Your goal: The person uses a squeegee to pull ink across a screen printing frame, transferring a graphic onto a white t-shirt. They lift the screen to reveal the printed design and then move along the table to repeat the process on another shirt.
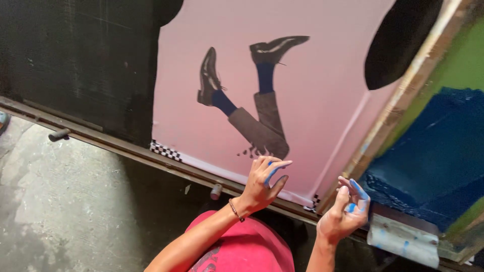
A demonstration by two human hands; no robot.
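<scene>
Two hands hover at the near edge of the work, and neither holds anything. Going from the left, we see the black desk (75,60) with its metal rail along the near side, then the pink garment (302,75) laid flat on it, printed with two legs in dark shoes and blue socks (252,95). We judge the cloth light, soft and limp: it would sag if lifted by one corner, and the print may still be wet, so we would take it by the bare hem at both lower corners, clear of the picture. Our left hand (264,184) hangs just above that hem, fingers loosely spread and open, one fingertip smeared blue. Our right hand (348,211) is near it to the right, also open and empty, fingers (359,190) streaked with blue ink. Further right a wooden printing screen frame (403,95) stands tilted. It acts as the one container here: a pool of dark blue ink (433,151) lies on its green mesh. At its near edge rests a pale squeegee (403,239), ink-spotted. We judge the inked fingers slippery and apt to mark the cloth.
</scene>
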